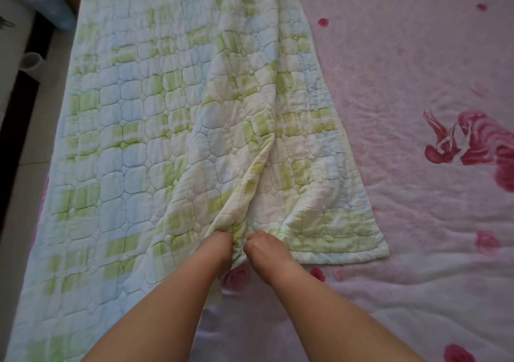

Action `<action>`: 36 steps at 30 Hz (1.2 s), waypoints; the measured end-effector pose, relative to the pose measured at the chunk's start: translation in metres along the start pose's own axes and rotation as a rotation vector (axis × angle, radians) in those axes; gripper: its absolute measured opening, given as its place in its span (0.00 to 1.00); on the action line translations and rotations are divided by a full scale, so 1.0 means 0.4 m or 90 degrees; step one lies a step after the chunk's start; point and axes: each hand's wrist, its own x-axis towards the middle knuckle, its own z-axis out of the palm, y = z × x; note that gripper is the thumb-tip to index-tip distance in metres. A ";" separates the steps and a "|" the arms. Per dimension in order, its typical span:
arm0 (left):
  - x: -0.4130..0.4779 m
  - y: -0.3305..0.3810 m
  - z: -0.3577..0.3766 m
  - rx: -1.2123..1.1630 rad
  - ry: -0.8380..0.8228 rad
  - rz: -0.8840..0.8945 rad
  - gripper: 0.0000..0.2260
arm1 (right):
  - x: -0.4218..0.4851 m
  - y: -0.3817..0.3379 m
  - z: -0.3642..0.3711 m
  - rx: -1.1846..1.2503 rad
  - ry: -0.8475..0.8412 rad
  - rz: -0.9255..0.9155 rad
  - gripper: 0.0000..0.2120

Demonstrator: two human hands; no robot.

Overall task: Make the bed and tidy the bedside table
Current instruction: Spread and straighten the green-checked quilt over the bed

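A bed covered by a pale pink sheet printed with red roses (417, 88) fills the view from 12 o'clock down to 5 o'clock. On its left half lies the task's thing, a quilted cotton blanket checked in lime green, pale blue and white (125, 144). Its long axis runs from 6 o'clock up to 12 o'clock, leaning a little to 1 o'clock, and its left edge hangs over the side of the bed at 9 o'clock above a pale tiled floor (25, 194).

A raised ridge of gathered fabric (258, 164) climbs from the near hem toward 12 o'clock. At its foot, both bare hands meet at 6 o'clock. The left grip (221, 246) and the right grip (262, 249) are touching the cloth side by side, each with its fingers curled into the bunched hem, so both are closed on the blanket.

The whole blanket lies at 12 o'clock from the hands. Its free near corner (381, 253) rests flat on the sheet at 3 o'clock, and the right grip is the nearer one to it. Spreading the ridge likely means drawing the hem apart toward 3 and 9 o'clock.

No brand, label or writing can be read. No bedside desk can be made out.
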 end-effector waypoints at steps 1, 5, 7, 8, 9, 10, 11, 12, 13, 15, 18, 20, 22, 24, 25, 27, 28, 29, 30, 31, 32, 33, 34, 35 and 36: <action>0.001 0.000 0.001 0.005 0.002 -0.003 0.16 | 0.003 0.000 -0.001 0.014 -0.007 0.003 0.11; -0.004 0.002 0.017 -0.014 0.033 -0.016 0.16 | 0.005 0.000 -0.012 0.026 -0.026 0.002 0.11; -0.014 0.000 0.029 -0.046 0.072 -0.017 0.13 | 0.007 -0.005 -0.015 0.022 -0.032 0.000 0.11; -0.019 0.001 0.032 -0.059 0.100 -0.015 0.12 | 0.007 -0.003 -0.019 0.020 -0.032 -0.003 0.11; -0.024 0.002 0.034 -0.074 0.123 -0.011 0.12 | 0.004 -0.003 -0.024 0.018 -0.031 -0.005 0.11; -0.029 0.004 0.034 -0.091 0.141 -0.007 0.12 | 0.001 -0.002 -0.030 0.011 -0.028 -0.006 0.11; -0.040 0.009 0.030 -0.110 0.155 -0.004 0.11 | -0.006 0.001 -0.036 0.004 -0.025 -0.002 0.11; -0.051 0.015 0.024 -0.128 0.164 -0.001 0.09 | -0.012 0.007 -0.038 -0.008 -0.025 0.002 0.12; -0.063 0.023 0.017 -0.142 0.175 0.005 0.08 | -0.020 0.014 -0.039 -0.023 -0.026 0.005 0.12; -0.086 0.041 0.009 -0.154 0.186 0.012 0.07 | -0.048 0.031 -0.040 -0.058 -0.023 0.018 0.13; -0.100 0.054 0.009 -0.201 0.152 0.021 0.10 | -0.097 0.078 -0.033 -0.122 -0.040 0.063 0.15; -0.111 0.066 0.011 -0.244 0.106 0.020 0.11 | -0.142 0.131 -0.028 -0.166 -0.089 0.105 0.16; -0.125 0.080 0.025 -0.246 0.071 0.023 0.11 | -0.188 0.189 -0.022 -0.218 -0.156 0.147 0.17; -0.150 0.114 0.041 -0.234 0.049 0.026 0.10 | -0.232 0.247 -0.016 -0.264 -0.244 0.183 0.18; -0.162 0.137 0.051 -0.220 0.037 0.032 0.10 | -0.252 0.276 -0.008 -0.288 -0.296 0.202 0.18; -0.176 0.187 0.068 -0.162 0.019 0.046 0.11 | -0.278 0.328 0.011 -0.333 -0.375 0.248 0.19; -0.186 0.221 0.082 -0.131 0.025 0.050 0.12 | -0.302 0.356 0.024 -0.357 -0.391 0.266 0.20; -0.185 0.236 0.087 -0.104 0.060 0.057 0.13 | -0.314 0.366 0.024 -0.381 -0.397 0.272 0.21; -0.186 0.258 0.093 -0.073 0.108 0.070 0.12 | -0.324 0.385 0.029 -0.392 -0.393 0.263 0.21; -0.193 0.289 0.108 -0.040 0.158 0.089 0.12 | -0.351 0.400 0.034 -0.366 -0.365 0.245 0.20; -0.195 0.313 0.114 -0.018 0.214 0.114 0.11 | -0.367 0.406 0.038 -0.309 -0.307 0.238 0.20; -0.199 0.338 0.124 -0.003 0.261 0.148 0.11 | -0.389 0.408 0.038 -0.250 -0.237 0.234 0.20; -0.206 0.367 0.136 0.017 0.295 0.189 0.12 | -0.413 0.407 0.038 -0.212 -0.175 0.209 0.19; -0.210 0.392 0.142 0.038 0.320 0.236 0.13 | -0.430 0.405 0.045 -0.197 -0.108 0.164 0.20; -0.217 0.414 0.154 0.046 0.314 0.265 0.14 | -0.441 0.400 0.059 -0.182 -0.059 0.110 0.22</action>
